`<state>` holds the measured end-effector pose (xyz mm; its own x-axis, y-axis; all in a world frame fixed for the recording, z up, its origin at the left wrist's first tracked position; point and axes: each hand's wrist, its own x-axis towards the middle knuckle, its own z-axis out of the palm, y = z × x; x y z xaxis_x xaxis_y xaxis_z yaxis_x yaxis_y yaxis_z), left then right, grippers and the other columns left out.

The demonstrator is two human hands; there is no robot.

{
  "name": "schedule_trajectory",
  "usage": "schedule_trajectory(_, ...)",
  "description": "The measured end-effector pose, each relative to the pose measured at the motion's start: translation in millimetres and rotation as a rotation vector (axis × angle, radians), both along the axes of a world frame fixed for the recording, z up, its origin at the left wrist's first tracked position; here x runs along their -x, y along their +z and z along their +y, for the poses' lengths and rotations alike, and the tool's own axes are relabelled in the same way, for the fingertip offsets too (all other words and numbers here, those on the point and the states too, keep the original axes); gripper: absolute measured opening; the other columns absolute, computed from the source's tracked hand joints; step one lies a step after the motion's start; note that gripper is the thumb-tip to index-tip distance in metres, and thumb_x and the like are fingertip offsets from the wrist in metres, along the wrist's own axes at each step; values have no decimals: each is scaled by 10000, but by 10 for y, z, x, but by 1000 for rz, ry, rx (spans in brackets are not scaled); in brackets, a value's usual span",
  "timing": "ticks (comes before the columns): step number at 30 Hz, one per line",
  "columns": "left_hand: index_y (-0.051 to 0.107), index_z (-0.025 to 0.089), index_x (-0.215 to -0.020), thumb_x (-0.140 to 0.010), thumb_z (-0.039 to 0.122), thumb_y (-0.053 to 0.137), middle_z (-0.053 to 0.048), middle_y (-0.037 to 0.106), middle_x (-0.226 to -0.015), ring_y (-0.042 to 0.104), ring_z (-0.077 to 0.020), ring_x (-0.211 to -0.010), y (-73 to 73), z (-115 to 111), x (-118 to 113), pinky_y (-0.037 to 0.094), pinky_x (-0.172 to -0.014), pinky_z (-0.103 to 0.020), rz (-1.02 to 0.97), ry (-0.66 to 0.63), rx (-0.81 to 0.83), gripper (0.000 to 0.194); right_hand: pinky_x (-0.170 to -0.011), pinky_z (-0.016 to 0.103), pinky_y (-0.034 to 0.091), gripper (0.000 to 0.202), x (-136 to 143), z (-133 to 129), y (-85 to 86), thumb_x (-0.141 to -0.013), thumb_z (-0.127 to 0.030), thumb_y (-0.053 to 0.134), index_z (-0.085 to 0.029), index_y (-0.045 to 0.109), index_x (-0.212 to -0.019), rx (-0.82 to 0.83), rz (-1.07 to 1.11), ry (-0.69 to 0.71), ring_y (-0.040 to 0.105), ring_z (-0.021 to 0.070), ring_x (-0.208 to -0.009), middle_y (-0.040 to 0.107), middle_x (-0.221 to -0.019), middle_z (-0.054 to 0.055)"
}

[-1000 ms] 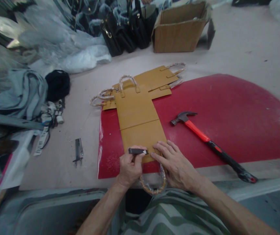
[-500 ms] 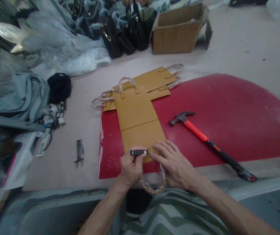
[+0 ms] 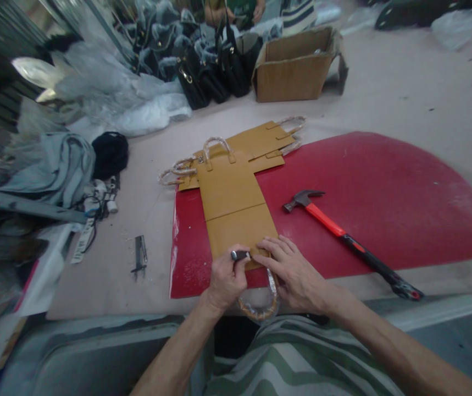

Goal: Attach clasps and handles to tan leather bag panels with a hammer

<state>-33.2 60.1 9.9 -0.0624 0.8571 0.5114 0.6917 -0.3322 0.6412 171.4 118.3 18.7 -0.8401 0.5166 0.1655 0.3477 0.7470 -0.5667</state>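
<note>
A tan leather bag panel (image 3: pixel 236 190) with a fold line across it lies on the red board (image 3: pixel 384 192). At its near end a plastic-wrapped handle (image 3: pixel 259 314) loops toward me over the table edge. My left hand (image 3: pixel 224 280) pinches a short dark pen-like tool (image 3: pixel 239 255), its tip at the panel near the handle's base. Whether it is a pen or a punch I cannot make out. My right hand (image 3: pixel 295 269) rests with fingers stretched over the panel's near right corner, fingertips close to the tool tip.
A claw hammer (image 3: pixel 343 236) lies right of the panel. More tan panels (image 3: pixel 260 140) overlap behind it. Small metal tools (image 3: pixel 139 257) lie at left. Farther back are a cardboard box (image 3: pixel 291 74), black bags (image 3: pixel 211 80), plastic wrapping (image 3: pixel 137 110) and a person's hands (image 3: pixel 258 10).
The dark tool has tipped more end-on toward the camera, and my left hand has turned with it. My right hand stays on the panel. The whole view has shifted slightly.
</note>
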Motion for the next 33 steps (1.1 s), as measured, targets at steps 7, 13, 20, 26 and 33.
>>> schedule_trajectory(7, 614, 170, -1005, -921, 121, 540, -58, 729, -895, 721, -169, -807, 34, 36, -9, 576, -745, -247, 60, 28, 30, 123, -1047, 512, 444, 447, -616, 338, 119, -885, -293, 563, -143, 551, -1305, -148, -7, -440, 492, 337, -1250, 505, -1382, 188)
schedule_trajectory(13, 572, 193, -1012, -925, 134, 514, -65, 725, -890, 720, -180, -792, -19, 47, 2, 567, -714, -260, 87, -4, 46, 120, -735, 400, 456, 239, -921, 493, 216, -937, -301, 449, -129, 599, -1006, -145, -511, -749, 556, 288, -843, 584, -939, 166)
schedule_trajectory(20, 549, 194, -1004, -918, 131, 508, -64, 714, -850, 718, -197, -777, -83, 68, 21, 562, -693, -276, 72, -35, 46, 114, -486, 245, 378, 139, -735, 491, 483, -730, -265, 539, -199, 471, -832, 1136, 14, -742, 419, 116, -519, 470, -673, -9)
schedule_trajectory(26, 546, 194, -1011, -912, 131, 502, -69, 704, -840, 713, -207, -781, -105, 88, 8, 554, -699, -285, 75, -47, 70, 126, -390, 214, 239, 372, -460, 200, 1062, -891, -586, 444, -238, 363, -786, 927, 220, -696, 286, 82, -420, 373, -594, -64)
schedule_trajectory(33, 562, 197, -980, -901, 127, 502, -64, 704, -819, 706, -208, -746, -91, 76, -19, 529, -648, -282, 91, -14, 57, 122, -460, 304, 150, 322, -353, -32, 1420, -1006, -426, 327, -243, 411, -755, -213, 24, -368, 338, 122, -383, 447, -509, -24)
